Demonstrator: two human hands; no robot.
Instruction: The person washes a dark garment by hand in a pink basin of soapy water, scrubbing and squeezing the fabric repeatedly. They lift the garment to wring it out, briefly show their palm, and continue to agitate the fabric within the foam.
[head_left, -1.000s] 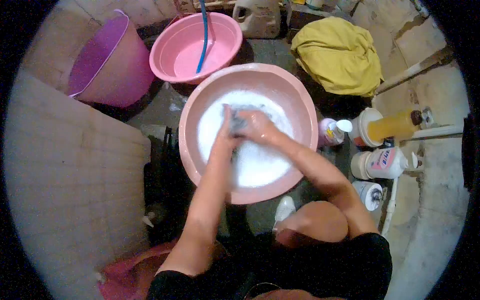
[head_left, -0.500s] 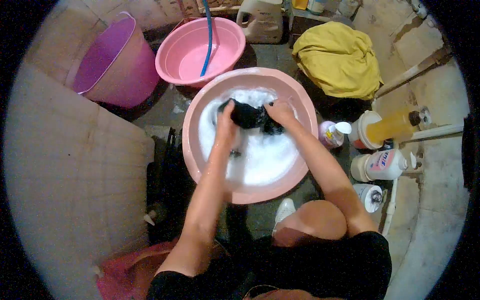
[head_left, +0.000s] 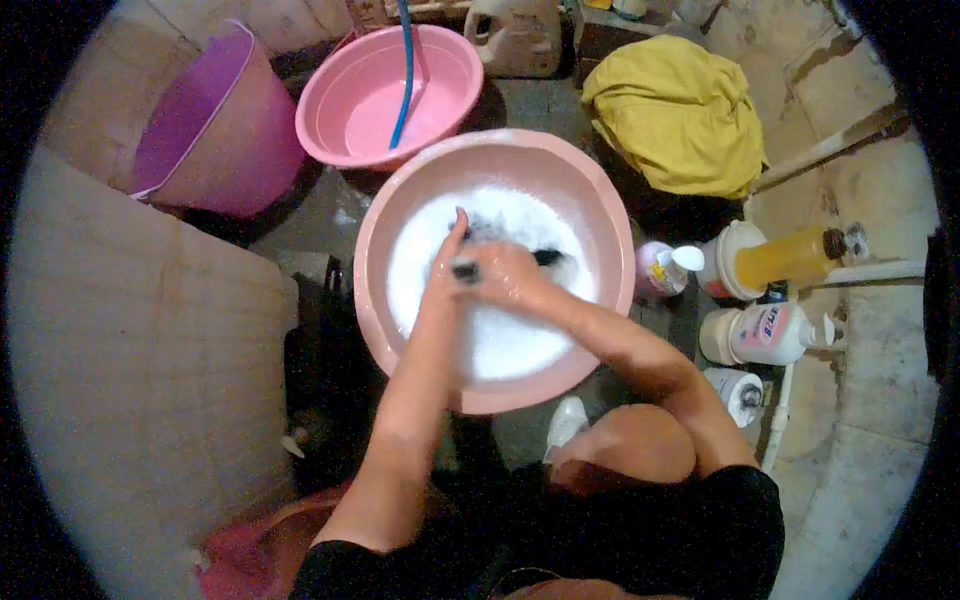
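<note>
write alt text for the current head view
A person's bare hands meet at dark fabric in a pink basin of white suds. Beyond sit a purple bucket, another pink tub with a blue hose, and yellow cloth; bottles at right.

Place is looking like home washroom: round pale-pink plastic basin [head_left: 366,265] is holding white suds [head_left: 515,350], long blue hose [head_left: 405,85] is hanging into round bright-pink plastic tub [head_left: 360,125], tall purple plastic bucket [head_left: 258,145] is sitting nearby, white pump bottle with pink label [head_left: 775,333] is sitting by stained tiled wall [head_left: 885,350], white pipe [head_left: 880,272] is running along it.
</note>
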